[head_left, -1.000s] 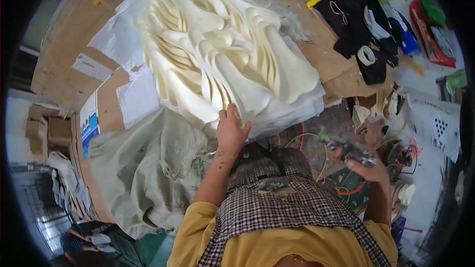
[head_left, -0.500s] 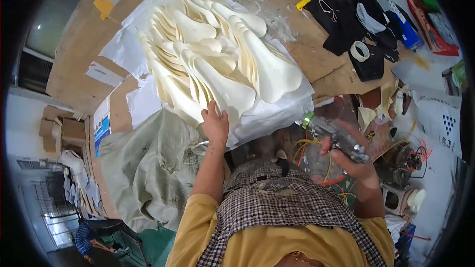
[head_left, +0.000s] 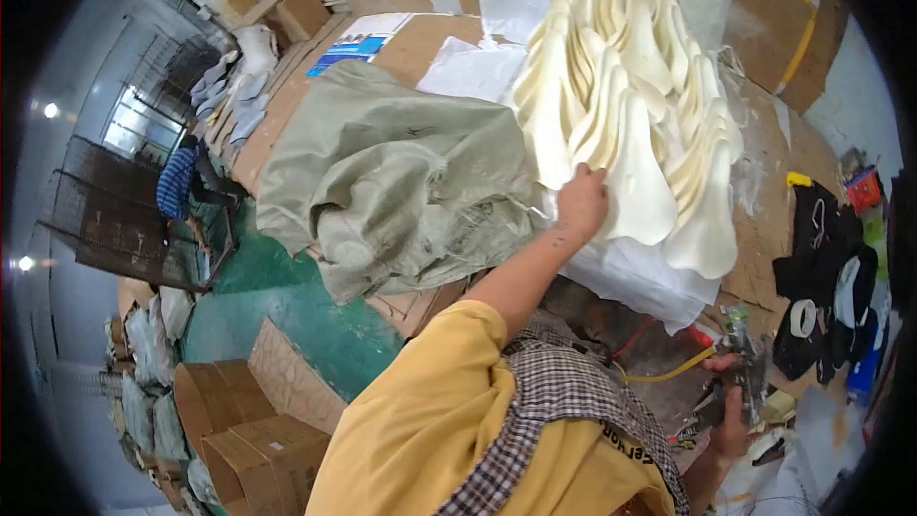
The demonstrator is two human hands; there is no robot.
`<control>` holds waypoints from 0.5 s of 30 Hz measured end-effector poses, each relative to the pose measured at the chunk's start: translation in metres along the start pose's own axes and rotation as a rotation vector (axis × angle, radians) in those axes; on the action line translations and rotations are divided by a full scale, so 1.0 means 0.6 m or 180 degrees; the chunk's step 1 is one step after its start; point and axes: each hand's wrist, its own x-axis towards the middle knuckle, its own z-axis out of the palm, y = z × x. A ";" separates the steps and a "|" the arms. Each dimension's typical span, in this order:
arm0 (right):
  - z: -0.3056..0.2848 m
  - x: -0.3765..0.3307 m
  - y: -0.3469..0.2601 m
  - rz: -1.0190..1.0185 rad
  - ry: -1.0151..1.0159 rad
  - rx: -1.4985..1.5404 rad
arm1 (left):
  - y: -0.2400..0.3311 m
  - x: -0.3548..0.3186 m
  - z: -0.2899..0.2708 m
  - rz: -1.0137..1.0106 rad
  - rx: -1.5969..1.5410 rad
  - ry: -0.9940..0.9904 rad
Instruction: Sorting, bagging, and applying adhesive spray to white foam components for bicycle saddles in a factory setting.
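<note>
A pile of cream, curved foam pieces (head_left: 630, 86) lies on white sheets over a cardboard-covered table (head_left: 411, 38). My left hand (head_left: 581, 201) reaches up to the pile's near edge, its fingers curled on one cream foam piece (head_left: 635, 186). Low at the right, my right hand (head_left: 731, 420) grips a small dark tool (head_left: 737, 363) near a yellow cord (head_left: 669, 375). I wear a yellow sleeve and a checked apron.
A grey-green woven sack (head_left: 401, 172) lies crumpled left of the pile. Black shoe-like parts (head_left: 821, 277) sit at the right edge. Cardboard boxes (head_left: 248, 430) stand on the green floor at lower left. Another person in a blue striped top (head_left: 177, 182) bends far left.
The view has swung to the left, so the pile now sits at upper right. My left hand stays at the pile's near edge. My right hand with the tool has dropped toward the lower right.
</note>
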 end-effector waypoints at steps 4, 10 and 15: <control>0.017 0.014 0.004 0.0353 -0.0299 0.0269 | -0.100 0.014 -0.019 -0.0376 -0.0740 0.0192; 0.007 0.001 0.014 0.0895 -0.0245 0.0133 | -0.137 0.019 -0.063 -0.0641 -0.2486 0.0061; 0.005 0.001 0.011 0.0722 0.0045 -0.0132 | -0.160 0.025 -0.177 -0.1029 -0.3219 0.0314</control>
